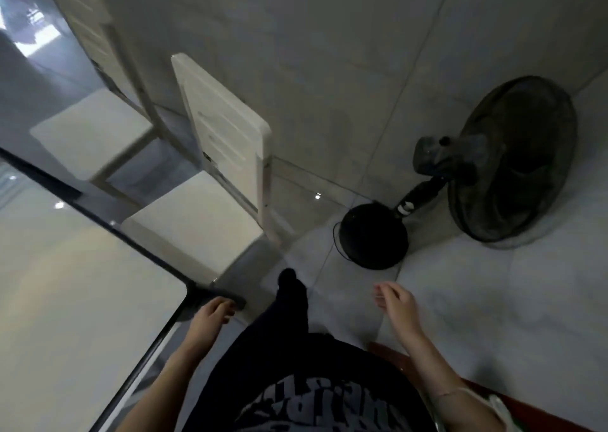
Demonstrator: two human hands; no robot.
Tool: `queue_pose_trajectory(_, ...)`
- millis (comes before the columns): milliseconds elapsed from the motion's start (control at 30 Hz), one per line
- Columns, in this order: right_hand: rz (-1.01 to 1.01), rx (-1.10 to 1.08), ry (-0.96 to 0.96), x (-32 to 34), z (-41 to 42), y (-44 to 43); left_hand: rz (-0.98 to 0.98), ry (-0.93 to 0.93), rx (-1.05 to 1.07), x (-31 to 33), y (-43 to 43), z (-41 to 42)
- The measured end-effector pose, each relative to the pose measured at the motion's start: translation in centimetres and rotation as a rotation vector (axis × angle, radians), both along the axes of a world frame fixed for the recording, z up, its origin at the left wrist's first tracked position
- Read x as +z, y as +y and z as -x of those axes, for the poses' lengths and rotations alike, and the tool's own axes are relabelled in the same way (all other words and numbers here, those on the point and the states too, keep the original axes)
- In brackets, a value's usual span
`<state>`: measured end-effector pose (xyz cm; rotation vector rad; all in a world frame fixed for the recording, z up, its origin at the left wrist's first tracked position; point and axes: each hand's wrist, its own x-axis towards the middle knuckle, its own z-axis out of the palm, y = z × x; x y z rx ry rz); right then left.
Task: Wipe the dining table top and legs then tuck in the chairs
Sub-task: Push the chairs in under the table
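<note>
- Blur smears everything; pale print on our black shirt [316, 395] is unreadable.
- Our left hand [210, 316] touches the glossy white dark-edged dining table [82, 283] corner; grip unclear.
- Our right hand [396, 303] hangs empty, fingers loosely curled.
- Two white wooden chairs [227, 142] stand beside the table, partly under it.

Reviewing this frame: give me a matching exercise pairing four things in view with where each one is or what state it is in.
Things:
1. left hand
2. right hand
3. fan
4. nearer chair

Places or states:
A. stands on the floor tiles at the right
B. at the table corner
C. empty, hanging open over the floor
D. seat showing beside the table edge, not fully tucked in

Pairs: 1-B, 2-C, 3-A, 4-D
</note>
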<state>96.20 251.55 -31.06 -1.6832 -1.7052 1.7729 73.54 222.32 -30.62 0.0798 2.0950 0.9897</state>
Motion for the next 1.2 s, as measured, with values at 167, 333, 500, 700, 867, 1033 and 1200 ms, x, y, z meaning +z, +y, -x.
queue_pose_trajectory(167,0.050,-0.074,-0.082,-2.2,4.4,4.6,-0.042,-0.037,0.021,-1.1,5.8,7.4)
queue_pose_trajectory(333,0.063,-0.103,-0.093,-1.7,10.5,9.1,-0.079,0.015,-0.006,0.6,11.9,15.8)
queue_pose_trajectory(500,0.020,-0.023,0.038,2.1,20.8,13.3,-0.181,0.134,0.031,4.5,16.3,22.4)
queue_pose_trajectory(700,-0.051,0.139,0.315,8.2,35.3,16.5,-0.305,0.205,0.166,7.6,18.9,27.0)
queue_pose_trajectory(867,-0.096,0.434,0.564,12.7,47.7,16.9,-0.272,0.274,0.318,7.7,22.4,29.1)
queue_pose_trajectory(1033,-0.222,0.964,0.626,13.0,58.1,16.8,-0.196,0.211,0.518,6.9,27.1,31.2)
queue_pose_trajectory(1200,-0.699,1.624,0.735,11.2,65.1,17.6,-0.117,0.174,0.743,6.9,30.8,31.6)
